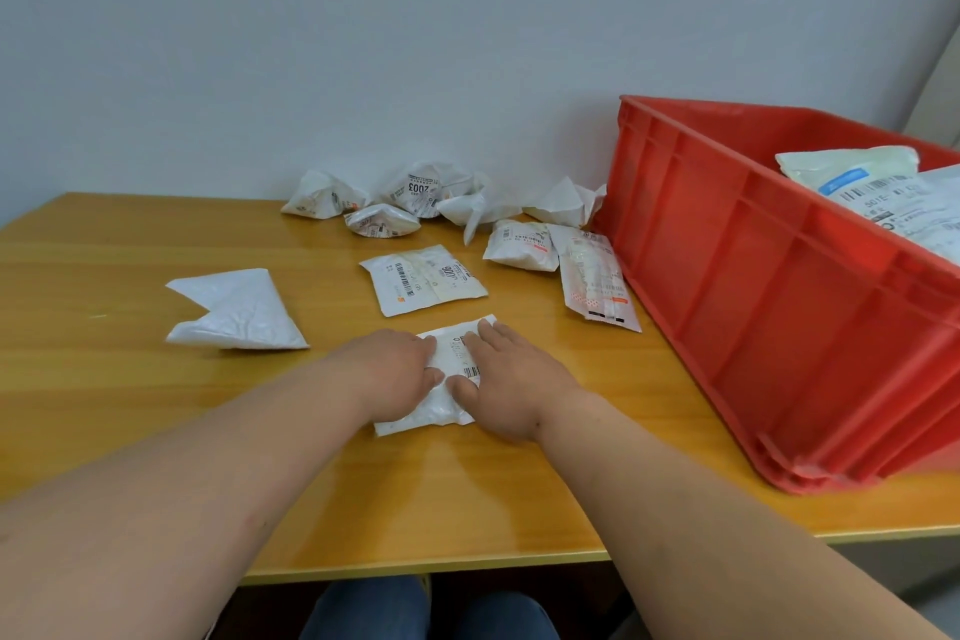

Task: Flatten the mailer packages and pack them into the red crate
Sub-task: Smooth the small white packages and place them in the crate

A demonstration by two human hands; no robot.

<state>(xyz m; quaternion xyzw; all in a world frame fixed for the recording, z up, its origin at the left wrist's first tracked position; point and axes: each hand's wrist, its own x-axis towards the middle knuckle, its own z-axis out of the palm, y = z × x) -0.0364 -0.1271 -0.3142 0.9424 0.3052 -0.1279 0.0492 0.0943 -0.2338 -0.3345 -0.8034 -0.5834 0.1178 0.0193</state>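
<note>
Head view of a flattening step. Both hands lay on a white mailer (451, 379) at the lower centre of the frame, on the wooden table (130, 405). The left hand (392, 374) pressed the mailer's left half, its fingers turned inward and lightly bent; the right hand (506, 382) pressed the right half with fingers straight and close together, thumb angled toward the barcode label. Neither hand appeared to pinch or curl round the packet; both bore down on it. Above it, at the centre of the frame, lay an already flat labelled mailer (423, 280), and to the left a plain white mailer (236, 311) with one folded corner. A cluster of crumpled mailers (415, 200) sat along the wall at upper centre, with two more packets (561, 265) just beside the red crate (753, 286). The crate stood at the right of the frame, and at least two packed mailers (878, 192) showed above its rim. The mailers looked like thin, light plastic film: soft, springy where creased, probably slippery against the varnished table and each other. Judged from that, smoothing outward from the centre with flat palms would suit flattening, while lifting would call for a pinch at an edge or corner, the film offering no stiffness elsewhere.
</note>
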